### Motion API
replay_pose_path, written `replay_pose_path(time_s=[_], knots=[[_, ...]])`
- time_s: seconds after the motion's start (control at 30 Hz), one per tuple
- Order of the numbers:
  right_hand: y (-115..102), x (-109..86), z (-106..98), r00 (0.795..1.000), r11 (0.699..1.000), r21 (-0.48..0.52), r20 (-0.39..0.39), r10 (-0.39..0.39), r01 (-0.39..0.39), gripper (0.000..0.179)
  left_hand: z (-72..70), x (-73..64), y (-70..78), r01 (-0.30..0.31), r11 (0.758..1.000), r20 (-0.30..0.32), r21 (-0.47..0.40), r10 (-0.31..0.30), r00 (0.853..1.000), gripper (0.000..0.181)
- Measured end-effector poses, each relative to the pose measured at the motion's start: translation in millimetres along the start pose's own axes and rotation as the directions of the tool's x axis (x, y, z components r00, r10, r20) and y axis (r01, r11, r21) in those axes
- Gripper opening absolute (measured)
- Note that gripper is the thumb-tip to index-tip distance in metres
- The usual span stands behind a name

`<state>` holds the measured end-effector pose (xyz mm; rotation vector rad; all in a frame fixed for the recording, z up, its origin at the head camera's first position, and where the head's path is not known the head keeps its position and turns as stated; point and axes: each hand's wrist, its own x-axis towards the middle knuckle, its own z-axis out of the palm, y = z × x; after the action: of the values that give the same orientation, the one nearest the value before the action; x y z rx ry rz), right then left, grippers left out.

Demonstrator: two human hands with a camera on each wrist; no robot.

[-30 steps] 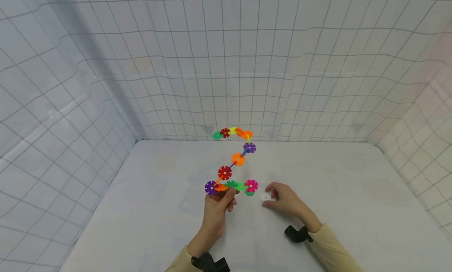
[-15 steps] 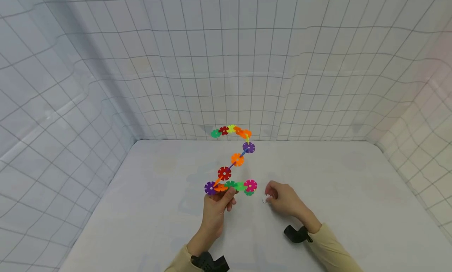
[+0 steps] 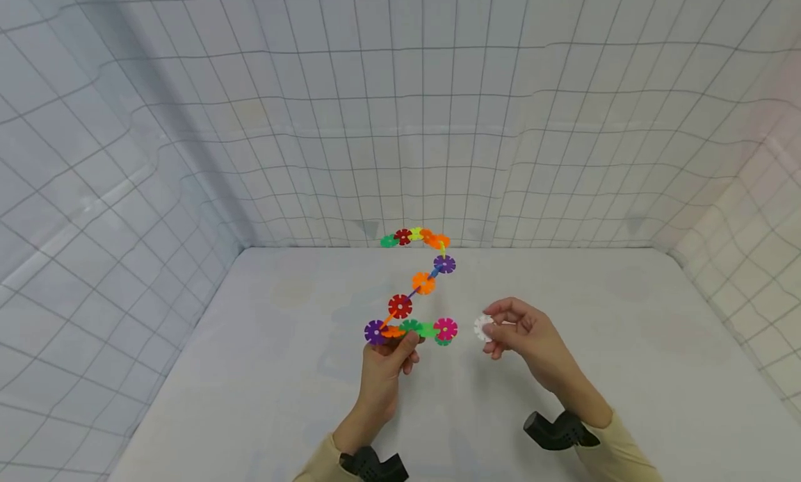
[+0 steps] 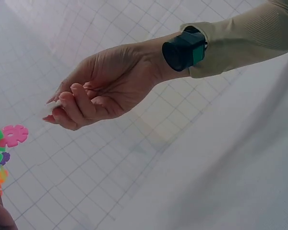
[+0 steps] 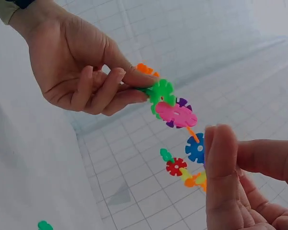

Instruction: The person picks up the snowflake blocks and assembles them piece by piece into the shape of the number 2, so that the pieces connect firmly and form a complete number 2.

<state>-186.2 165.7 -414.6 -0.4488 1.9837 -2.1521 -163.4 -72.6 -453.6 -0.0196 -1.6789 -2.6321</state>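
In the head view my left hand (image 3: 382,378) pinches a chain of slotted snowflake discs by a green disc (image 3: 410,327) in its bottom row. A pink disc (image 3: 446,328) ends that row on the right. From the purple disc (image 3: 375,332) at the left, the chain climbs through a red disc (image 3: 400,306) and an orange disc (image 3: 423,282), then curves back left to a green end disc (image 3: 389,241). My right hand (image 3: 532,339) holds a white snowflake disc (image 3: 483,327) between thumb and fingers, apart from the pink disc. In the left wrist view the white disc (image 4: 52,106) is mostly covered by fingers.
A white tabletop (image 3: 300,398) lies beneath both hands. White sheeting with a dark grid (image 3: 400,120) rises behind it and at the sides. A small green piece (image 5: 44,225) shows at the bottom of the right wrist view.
My right hand has picked the white disc up from the table and raised it to about the pink disc's height. The left hand and the chain have barely shifted.
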Motion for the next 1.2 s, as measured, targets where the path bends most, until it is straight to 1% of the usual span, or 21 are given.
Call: replay_pose_path(time_s=[0.07,0.2,0.3,0.4,0.47,0.53,0.63,0.7,0.77,0.87,0.97,1.1,1.2], knots=[[-2.5,-2.1,0.8,1.0,1.0,-0.016,0.007,-0.002,0.002,0.035,-0.1,-0.6,0.3,0.003,1.0,0.003,0.001,-0.003,1.0,0.007],[-3.2,-5.4,4.1,0.998,0.992,-0.114,-0.018,-0.055,0.053,0.032,0.4,-1.9,0.3,0.011,1.0,0.021,-0.002,-0.011,1.0,0.007],[-2.2,-7.4,7.0,0.995,0.979,-0.182,-0.031,-0.099,0.092,0.025,1.6,-2.7,0.3,0.02,1.0,0.043,0.005,-0.02,0.999,0.007],[-1.5,-9.1,8.9,0.989,0.965,-0.224,-0.023,-0.147,0.138,0.018,2.8,-2.9,0.6,0.027,0.999,0.054,0.018,-0.028,0.998,0.008],[-1.2,-9.8,10.0,0.979,0.946,-0.259,-0.006,-0.202,0.194,0.014,3.4,-2.8,0.9,0.028,0.999,0.053,0.026,-0.029,0.998,0.008],[-2.2,-10.5,11.5,0.961,0.909,-0.319,0.018,-0.276,0.267,0.014,3.8,-2.7,1.2,0.026,0.999,0.049,0.028,-0.028,0.998,0.008],[-8.3,-11.9,16.0,0.918,0.835,-0.398,0.05,-0.394,0.38,0.023,4.2,-2.6,1.8,0.022,0.999,0.046,0.027,-0.024,0.999,0.008],[-15.0,-13.3,20.1,0.889,0.789,-0.435,0.064,-0.454,0.434,0.026,4.4,-2.6,2.1,0.022,0.999,0.048,0.025,-0.023,0.999,0.008],[-21.7,-14.6,24.3,0.866,0.755,-0.458,0.072,-0.495,0.47,0.027,4.7,-2.7,2.4,0.022,1.0,0.048,0.022,-0.023,0.999,0.008],[-24.1,-14.9,27.1,0.842,0.717,-0.485,0.08,-0.533,0.5,0.028,5.2,-3.0,3.1,0.032,0.999,0.05,0.024,-0.033,0.998,0.008],[-15.7,-13.0,24.5,0.826,0.69,-0.505,0.087,-0.557,0.519,0.032,5.5,-3.2,3.5,0.042,0.999,0.05,0.027,-0.044,0.998,0.008],[-1.7,-8.9,18.7,0.782,0.638,-0.514,0.111,-0.613,0.573,0.035,5.6,-3.6,3.8,0.047,0.998,0.047,0.033,-0.049,0.998,0.008],[0.8,-7.1,17.6,0.744,0.609,-0.487,0.141,-0.653,0.626,0.033,5.5,-4.7,4.8,0.053,0.998,0.052,0.043,-0.055,0.997,0.008]])
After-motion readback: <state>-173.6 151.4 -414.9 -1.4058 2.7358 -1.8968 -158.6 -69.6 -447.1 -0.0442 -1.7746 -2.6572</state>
